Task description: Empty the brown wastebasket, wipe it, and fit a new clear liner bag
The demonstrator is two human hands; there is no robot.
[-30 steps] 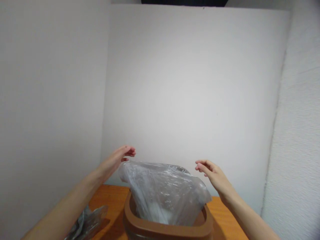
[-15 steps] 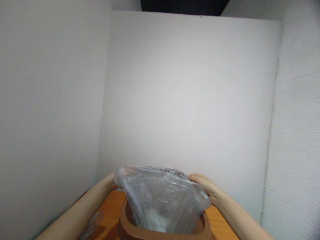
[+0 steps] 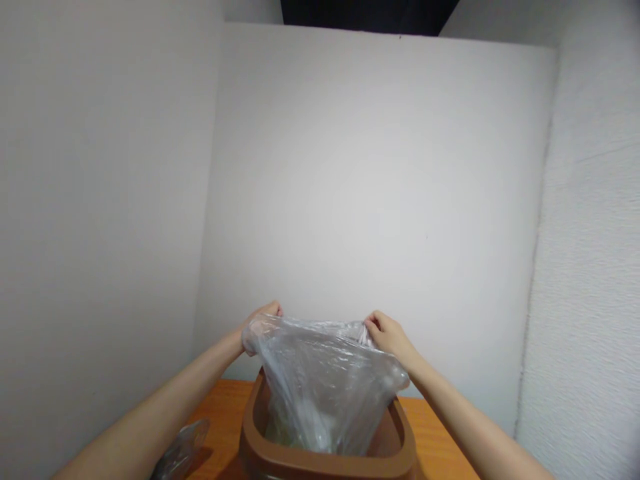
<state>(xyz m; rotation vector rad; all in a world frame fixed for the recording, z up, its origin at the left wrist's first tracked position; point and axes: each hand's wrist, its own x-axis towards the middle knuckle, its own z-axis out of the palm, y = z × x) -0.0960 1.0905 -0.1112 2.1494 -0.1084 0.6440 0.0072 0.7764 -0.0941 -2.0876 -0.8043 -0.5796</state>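
Note:
A clear plastic bag [image 3: 330, 373] rises out of a brown bin [image 3: 325, 463], its lower part inside the rim. My left hand [image 3: 265, 320] grips the bag's far left edge, with the film draped over part of the hand and wrist. On the other side my right hand [image 3: 387, 333] pinches the far right edge between thumb and fingers. Between the two hands the bag's mouth is stretched sideways above the bin. Something pale and greenish shows faintly through the film low in the bin; I cannot make out what it is.
The bin stands on an orange-brown wooden table [image 3: 223, 400]. A crumpled piece of clear plastic [image 3: 183, 450] lies on it at the left, partly behind my left forearm. White walls [image 3: 365, 200] close in the back and both sides.
Both hands have risen and drawn closer together, lifting the far edge of the bag. The fingers of both hands now show above the film. More of the bin's opening is visible.

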